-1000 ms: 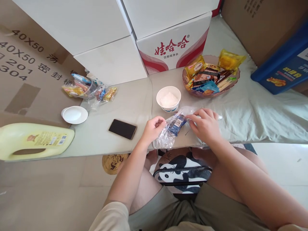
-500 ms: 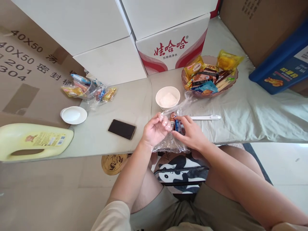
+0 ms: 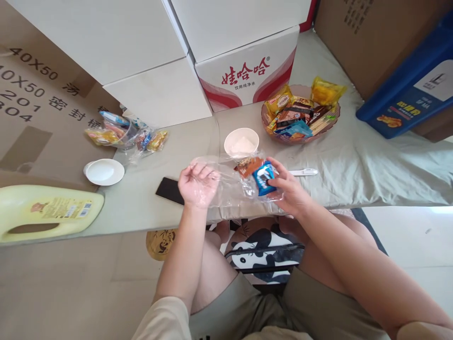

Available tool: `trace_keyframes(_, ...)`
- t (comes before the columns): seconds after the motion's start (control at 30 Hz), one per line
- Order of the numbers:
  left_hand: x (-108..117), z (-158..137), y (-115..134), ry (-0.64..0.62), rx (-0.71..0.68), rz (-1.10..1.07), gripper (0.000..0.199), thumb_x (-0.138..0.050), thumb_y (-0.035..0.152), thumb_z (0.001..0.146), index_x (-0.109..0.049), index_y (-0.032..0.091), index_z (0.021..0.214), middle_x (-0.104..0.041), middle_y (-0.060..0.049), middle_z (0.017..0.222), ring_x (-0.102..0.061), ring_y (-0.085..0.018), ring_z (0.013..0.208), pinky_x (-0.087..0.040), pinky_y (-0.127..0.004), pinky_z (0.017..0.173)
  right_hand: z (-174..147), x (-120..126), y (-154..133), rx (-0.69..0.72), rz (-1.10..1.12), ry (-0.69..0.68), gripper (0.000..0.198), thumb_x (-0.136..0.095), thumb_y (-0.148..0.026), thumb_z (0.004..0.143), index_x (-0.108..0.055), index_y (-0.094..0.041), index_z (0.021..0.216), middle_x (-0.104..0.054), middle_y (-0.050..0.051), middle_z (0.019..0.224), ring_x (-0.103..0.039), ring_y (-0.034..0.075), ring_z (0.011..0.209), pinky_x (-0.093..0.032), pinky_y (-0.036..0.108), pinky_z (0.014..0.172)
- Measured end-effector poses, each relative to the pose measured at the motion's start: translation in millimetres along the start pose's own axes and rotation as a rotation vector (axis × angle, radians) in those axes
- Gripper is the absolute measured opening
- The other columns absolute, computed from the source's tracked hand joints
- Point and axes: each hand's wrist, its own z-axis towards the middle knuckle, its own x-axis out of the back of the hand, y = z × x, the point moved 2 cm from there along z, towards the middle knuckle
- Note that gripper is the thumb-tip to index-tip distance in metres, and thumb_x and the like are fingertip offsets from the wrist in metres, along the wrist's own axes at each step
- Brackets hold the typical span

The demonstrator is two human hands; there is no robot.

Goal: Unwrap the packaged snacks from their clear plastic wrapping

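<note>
A clear plastic bag [image 3: 226, 189] stretches between my hands above the front edge of the covered surface. My left hand [image 3: 198, 185] has its fingers curled on the bag's left end, with the thin film showing over the palm. At the other end, my right hand [image 3: 290, 190] grips a blue snack packet [image 3: 264, 178] together with the plastic around it. Beside it, touching, is an orange-brown packet [image 3: 248, 166], also within the film. Just behind the bag stands a white paper bowl [image 3: 241, 142] with something white inside.
A white handle [image 3: 304, 172] lies by my right hand. A glass bowl [image 3: 300, 137] of snacks sits back right. A phone [image 3: 169, 191], a white cup [image 3: 104, 171], a yellow jug [image 3: 49, 212] and bagged snacks [image 3: 143, 139] lie left. Boxes [image 3: 247, 71] line the back.
My left hand has moved left, drawing the bag out wide and partly covering the phone. My right hand has closed on the blue packet; both packets now show more clearly.
</note>
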Motion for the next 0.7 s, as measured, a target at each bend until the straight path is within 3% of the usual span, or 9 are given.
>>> trace_keyframes(0.1, 22, 5, 11, 0.073, -0.016, -0.037, 0.027, -0.05, 0.025, 0.087, -0.036, 0.02, 0.064, -0.037, 0.005, 0.057, -0.039, -0.008, 0.051, -0.043, -0.022, 0.058, 1, 7, -10, 0.095, 0.076, -0.023, 0.052, -0.058, -0.021, 0.062, -0.056, -0.032, 0.112, -0.068, -0.001, 0.101, -0.067, 0.021, 0.093, -0.057, 0.042, 0.078)
trace_keyframes(0.17, 32, 6, 14, 0.095, -0.008, -0.07, 0.025, -0.05, 0.022, 0.085, -0.036, 0.02, 0.064, -0.038, 0.005, 0.057, -0.041, -0.007, 0.051, -0.043, -0.021, 0.058, 1, 6, -14, 0.087, 0.101, -0.027, 0.045, -0.054, -0.021, 0.061, -0.057, -0.03, 0.105, -0.069, 0.001, 0.098, -0.067, 0.024, 0.096, -0.056, 0.046, 0.08)
trace_keyframes(0.3, 41, 7, 16, 0.101, -0.004, -0.147, 0.022, -0.05, 0.019, 0.083, -0.036, 0.02, 0.066, -0.04, 0.006, 0.057, -0.043, -0.007, 0.05, -0.043, -0.02, 0.057, 4, -2, -10, 0.003, 0.097, -0.037, 0.036, -0.054, -0.023, 0.06, -0.058, -0.025, 0.096, -0.07, 0.005, 0.094, -0.066, 0.025, 0.085, -0.056, 0.043, 0.067)
trace_keyframes(0.43, 39, 8, 14, 0.086, 0.059, -0.204, 0.02, -0.049, 0.018, 0.08, -0.036, 0.02, 0.065, -0.04, 0.006, 0.055, -0.044, -0.007, 0.05, -0.043, -0.02, 0.055, 13, -3, 3, -0.068, 0.023, 0.126, 0.025, -0.064, -0.023, 0.062, -0.054, -0.024, 0.085, -0.061, -0.002, 0.075, -0.056, 0.015, 0.063, -0.047, 0.028, 0.053)
trace_keyframes(0.7, 53, 6, 34, 0.068, -0.148, -0.108, 0.036, -0.051, 0.024, 0.085, -0.027, 0.02, 0.059, -0.012, 0.01, 0.043, -0.01, -0.006, 0.035, -0.028, -0.018, 0.041, 18, 17, -1, 0.201, -0.162, 0.236, 0.026, -0.071, -0.036, 0.071, -0.05, -0.024, 0.08, -0.054, -0.005, 0.072, -0.052, 0.01, 0.065, -0.045, 0.023, 0.061)
